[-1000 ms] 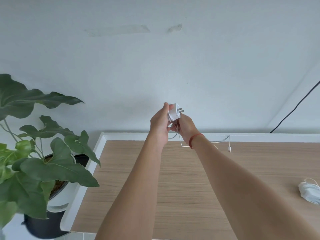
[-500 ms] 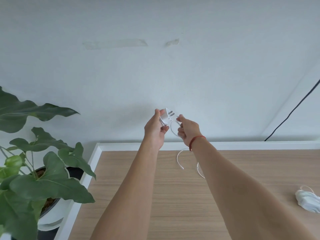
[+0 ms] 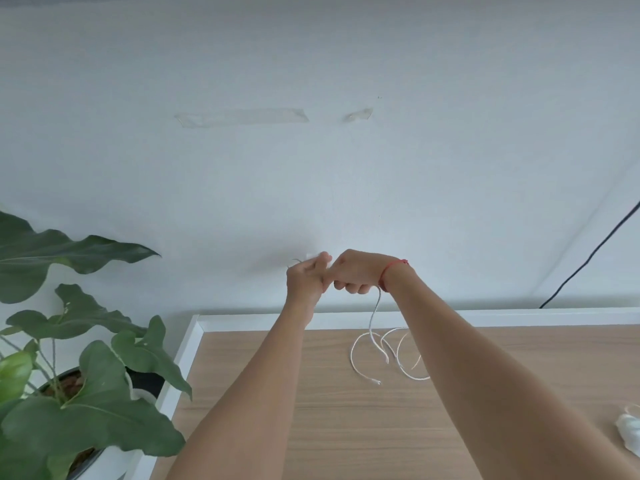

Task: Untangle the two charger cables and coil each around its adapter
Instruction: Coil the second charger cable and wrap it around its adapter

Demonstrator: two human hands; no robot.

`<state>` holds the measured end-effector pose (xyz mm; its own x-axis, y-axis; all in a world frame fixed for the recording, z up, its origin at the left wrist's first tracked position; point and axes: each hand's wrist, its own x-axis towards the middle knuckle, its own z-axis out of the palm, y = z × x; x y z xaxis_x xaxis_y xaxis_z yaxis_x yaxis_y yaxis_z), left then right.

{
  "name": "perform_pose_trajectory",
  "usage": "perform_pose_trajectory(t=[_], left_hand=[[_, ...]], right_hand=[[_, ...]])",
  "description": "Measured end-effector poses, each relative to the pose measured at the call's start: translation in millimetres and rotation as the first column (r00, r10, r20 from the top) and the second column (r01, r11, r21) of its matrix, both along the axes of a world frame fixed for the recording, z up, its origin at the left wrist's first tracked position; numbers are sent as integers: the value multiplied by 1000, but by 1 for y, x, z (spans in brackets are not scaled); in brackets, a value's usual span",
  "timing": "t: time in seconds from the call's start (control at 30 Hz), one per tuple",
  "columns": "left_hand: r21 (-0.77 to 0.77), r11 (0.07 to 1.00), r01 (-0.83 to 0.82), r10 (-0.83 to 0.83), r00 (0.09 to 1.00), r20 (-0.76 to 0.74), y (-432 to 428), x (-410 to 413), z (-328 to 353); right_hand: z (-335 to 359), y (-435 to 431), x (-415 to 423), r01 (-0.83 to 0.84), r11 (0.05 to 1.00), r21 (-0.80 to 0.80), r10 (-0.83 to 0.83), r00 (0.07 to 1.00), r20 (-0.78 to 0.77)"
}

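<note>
Meeting at mid-frame, the left hand curled round the adapter, a blurred white sliver; the right hand clenched the cable, which hung to loops on the table; a coiled charger lay lower right.

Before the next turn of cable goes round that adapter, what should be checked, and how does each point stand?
1. Left hand has a grip on the adapter: ok, though only a white corner shows.
2. Right hand holds the cable: ok, it trails from under the fist.
3. Slack free of knots: cannot tell; its loops overlap on the table.
4. Connector tip free: ok, it lies bare on the wood.
5. Other charger apart from this cable: ok, at the right edge.
6. Turns wound: cannot tell, hands hide them.
</note>
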<state>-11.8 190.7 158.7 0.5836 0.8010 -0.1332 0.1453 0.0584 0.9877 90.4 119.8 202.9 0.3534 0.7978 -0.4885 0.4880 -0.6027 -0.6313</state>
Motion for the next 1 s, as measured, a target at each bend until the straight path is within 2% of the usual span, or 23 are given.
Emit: perform_pose_trajectory(t=[0.07,0.13,0.23,0.37,0.43,0.57,0.67,0.73,0.77,0.87,0.93,1.0], left_hand=[[62,993,101,-98,994,-44,5,-2,1],[47,991,122,-118,989,-92,8,-1,4],[-82,991,108,-116,988,-97,14,-2,8],[-219,961,170,-190,979,-75,22,-10,1],[-257,947,190,-205,978,-31,26,-13,-2],[-355,895,271,-252,963,101,34,-18,-1],[-407,863,299,-191,939,286,35,-20,0],[-409,878,246,-105,936,337,31,-16,0],[-393,898,198,-72,947,313,27,-13,1],[-299,954,-13,49,992,114,13,-5,-11],[-253,962,-106,113,993,14,4,-7,-25],[-211,970,-123,115,992,-48,-2,-13,-43]], right_hand=[[8,4,4,11,999,46,-9,999,-34],[13,8,9,21,994,104,-17,999,-33],[13,12,16,35,982,186,-53,994,93],[6,18,25,93,938,333,-141,982,123],[1,18,27,135,913,386,-181,980,84],[-16,19,28,322,807,496,-306,945,-116],[-42,19,16,390,741,546,-463,886,-5],[-64,19,0,426,735,527,-513,858,21],[-76,18,-10,440,746,500,-510,860,3],[-100,15,-35,433,816,382,-444,894,-64],[-108,9,-45,351,884,310,-341,936,-88],[-111,-3,-48,258,933,251,-241,966,-96]])
